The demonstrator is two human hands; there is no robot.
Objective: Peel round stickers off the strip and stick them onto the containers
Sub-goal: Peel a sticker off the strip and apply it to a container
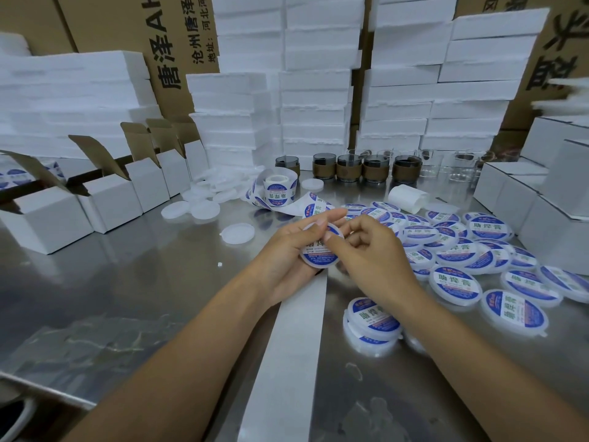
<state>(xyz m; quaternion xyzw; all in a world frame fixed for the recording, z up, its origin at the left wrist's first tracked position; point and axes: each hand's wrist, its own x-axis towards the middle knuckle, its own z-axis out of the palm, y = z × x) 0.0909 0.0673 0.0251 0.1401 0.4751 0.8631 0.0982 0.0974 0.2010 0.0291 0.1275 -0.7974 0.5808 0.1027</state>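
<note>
At the centre of the frame, the left hand (291, 250) grips a round white container (320, 255) from its left side, thumb across the top and fingers curled underneath. The container's flat face is turned up toward the camera and carries a blue-and-white sticker (322, 259). The right hand (374, 250) comes in from the right with its fingers curled and one fingertip on the sticker; whether it pinches the rim or only presses, I cannot tell.

Below the hands the bare white strip (288, 362) lies flat on the steel table (143, 282), its long axis running from the bottom centre up to the hands. Its far end reaches the sticker roll (280, 186), upright above centre. The labelled containers (462, 247) lie heaped at right.
</note>
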